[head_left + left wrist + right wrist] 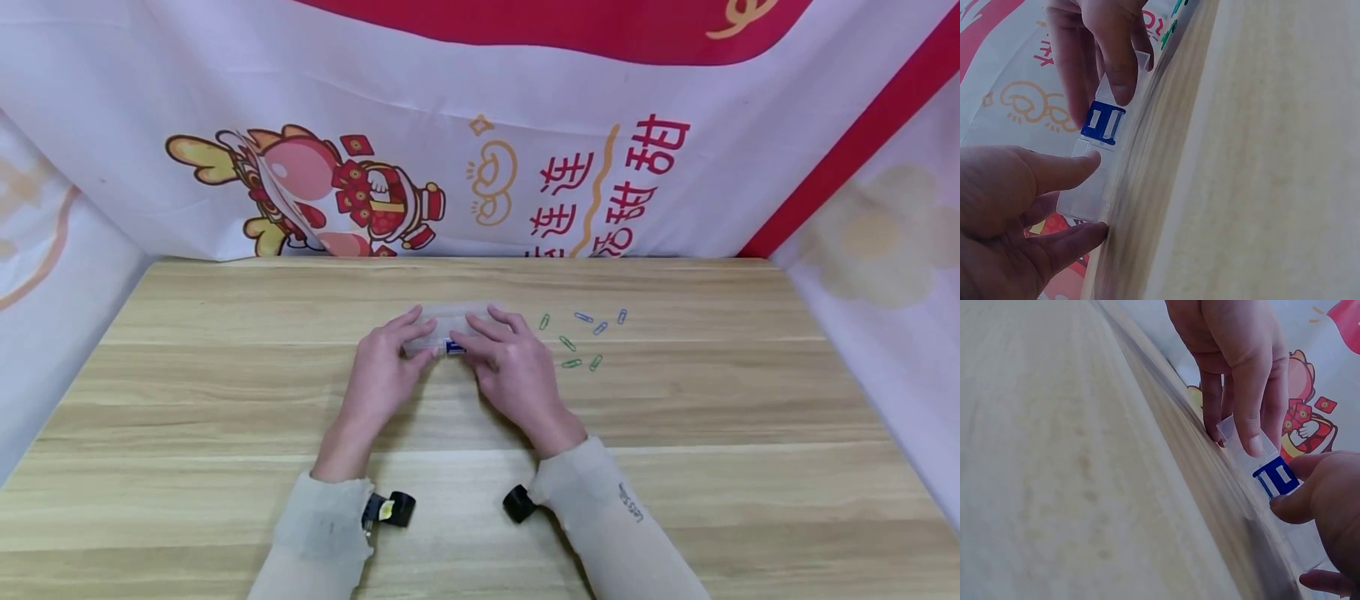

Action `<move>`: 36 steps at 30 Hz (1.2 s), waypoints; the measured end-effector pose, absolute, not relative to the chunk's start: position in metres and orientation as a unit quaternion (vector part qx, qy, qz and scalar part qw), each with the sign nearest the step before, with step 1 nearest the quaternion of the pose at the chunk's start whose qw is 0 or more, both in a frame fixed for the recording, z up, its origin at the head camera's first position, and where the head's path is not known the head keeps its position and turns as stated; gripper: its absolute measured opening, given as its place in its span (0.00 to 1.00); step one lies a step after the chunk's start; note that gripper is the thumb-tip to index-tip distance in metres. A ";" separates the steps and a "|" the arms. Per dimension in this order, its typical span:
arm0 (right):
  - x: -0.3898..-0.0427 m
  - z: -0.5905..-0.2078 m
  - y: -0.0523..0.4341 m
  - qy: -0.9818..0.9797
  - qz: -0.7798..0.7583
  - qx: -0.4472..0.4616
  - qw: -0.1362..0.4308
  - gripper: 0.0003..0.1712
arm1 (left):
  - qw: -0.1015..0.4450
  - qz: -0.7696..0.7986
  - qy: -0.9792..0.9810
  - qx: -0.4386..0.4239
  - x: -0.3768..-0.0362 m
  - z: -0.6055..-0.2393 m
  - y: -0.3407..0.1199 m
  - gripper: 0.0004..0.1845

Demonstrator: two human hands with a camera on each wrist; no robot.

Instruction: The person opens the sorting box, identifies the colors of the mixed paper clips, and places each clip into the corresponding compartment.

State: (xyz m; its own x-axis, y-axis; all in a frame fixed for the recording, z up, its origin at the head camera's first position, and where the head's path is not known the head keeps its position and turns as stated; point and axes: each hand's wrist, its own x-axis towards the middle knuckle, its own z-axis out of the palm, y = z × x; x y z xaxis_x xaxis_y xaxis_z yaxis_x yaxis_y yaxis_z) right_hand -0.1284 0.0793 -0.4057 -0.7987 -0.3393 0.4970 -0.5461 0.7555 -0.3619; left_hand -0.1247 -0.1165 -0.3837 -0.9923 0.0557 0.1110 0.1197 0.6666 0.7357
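- I see both hands on a clear plastic box [447,330] lying mid-desk [225,400].
- My left hand [384,375] pinches the box's left end, fingers curled round it.
- My right hand [517,371] pinches the right end, thumb on the blue label [1102,122].
- Loose paper clips [581,340] lie just right of the hands.

Loose green and blue paper clips [582,340] lie scattered on the wooden desk [225,375] before a cartoon-printed banner [337,192].
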 end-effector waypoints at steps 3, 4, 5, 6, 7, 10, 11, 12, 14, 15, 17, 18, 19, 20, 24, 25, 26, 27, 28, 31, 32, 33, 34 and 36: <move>-0.128 -0.405 0.079 -0.914 0.267 0.232 0.200 0.15 | 0.034 -0.407 -0.912 -0.044 -0.124 -0.383 -0.117 0.23; -0.128 -0.405 0.079 -0.914 0.273 0.229 0.196 0.15 | 0.032 -0.407 -0.912 -0.044 -0.124 -0.383 -0.117 0.23; -0.128 -0.405 0.079 -0.914 0.278 0.225 0.193 0.14 | 0.031 -0.406 -0.912 -0.042 -0.124 -0.383 -0.117 0.23; -0.128 -0.404 0.079 -0.914 0.283 0.221 0.189 0.14 | 0.029 -0.406 -0.912 -0.041 -0.124 -0.383 -0.117 0.23; -0.128 -0.404 0.079 -0.914 0.289 0.218 0.185 0.14 | 0.029 -0.406 -0.912 -0.040 -0.124 -0.383 -0.117 0.23; -0.128 -0.404 0.078 -0.913 0.300 0.210 0.177 0.14 | 0.030 -0.406 -0.913 -0.039 -0.124 -0.384 -0.118 0.22; -0.128 -0.404 0.078 -0.913 0.304 0.208 0.177 0.14 | 0.032 -0.405 -0.913 -0.040 -0.124 -0.384 -0.118 0.22; -0.128 -0.404 0.078 -0.912 0.307 0.209 0.177 0.14 | 0.034 -0.405 -0.913 -0.042 -0.124 -0.385 -0.118 0.22; -0.129 -0.403 0.077 -0.909 0.311 0.211 0.180 0.14 | 0.036 -0.403 -0.914 -0.043 -0.124 -0.385 -0.118 0.22; -0.129 -0.403 0.077 -0.907 0.313 0.213 0.182 0.14 | 0.037 -0.402 -0.914 -0.044 -0.125 -0.385 -0.118 0.22; -0.129 -0.403 0.077 -0.906 0.317 0.216 0.182 0.15 | 0.039 -0.398 -0.915 -0.047 -0.125 -0.386 -0.118 0.22; -0.129 -0.403 0.077 -0.905 0.318 0.216 0.180 0.15 | 0.040 -0.396 -0.916 -0.048 -0.125 -0.386 -0.118 0.22; -0.129 -0.403 0.077 -0.905 0.320 0.216 0.177 0.15 | 0.040 -0.394 -0.917 -0.048 -0.125 -0.386 -0.118 0.22; -0.129 -0.403 0.077 -0.905 0.322 0.216 0.173 0.15 | 0.041 -0.393 -0.917 -0.050 -0.125 -0.387 -0.118 0.22; -0.129 -0.402 0.078 -0.909 0.321 0.214 0.159 0.16 | 0.043 -0.387 -0.919 -0.057 -0.125 -0.387 -0.118 0.22; -0.129 -0.401 0.078 -0.910 0.319 0.214 0.157 0.16 | 0.043 -0.386 -0.919 -0.060 -0.125 -0.386 -0.118 0.22; -0.129 -0.401 0.078 -0.911 0.316 0.214 0.155 0.16 | 0.044 -0.385 -0.920 -0.062 -0.125 -0.386 -0.118 0.22; -0.129 -0.400 0.078 -0.913 0.313 0.213 0.153 0.17 | 0.043 -0.385 -0.920 -0.063 -0.125 -0.386 -0.118 0.22; -0.129 -0.399 0.078 -0.914 0.312 0.213 0.150 0.18 | 0.044 -0.384 -0.920 -0.065 -0.125 -0.385 -0.118 0.22; -0.128 -0.397 0.077 -0.917 0.308 0.209 0.141 0.20 | 0.043 -0.385 -0.920 -0.065 -0.124 -0.385 -0.118 0.22; -0.128 -0.397 0.077 -0.918 0.307 0.208 0.138 0.21 | 0.042 -0.385 -0.920 -0.064 -0.124 -0.385 -0.117 0.22; -0.128 -0.396 0.077 -0.919 0.307 0.207 0.135 0.21 | 0.041 -0.385 -0.920 -0.063 -0.124 -0.385 -0.117 0.22; -0.128 -0.396 0.077 -0.920 0.307 0.205 0.132 0.21 | 0.041 -0.385 -0.920 -0.062 -0.124 -0.385 -0.117 0.22; -0.128 -0.395 0.077 -0.922 0.306 0.202 0.127 0.20 | 0.042 -0.383 -0.921 -0.062 -0.123 -0.386 -0.117 0.22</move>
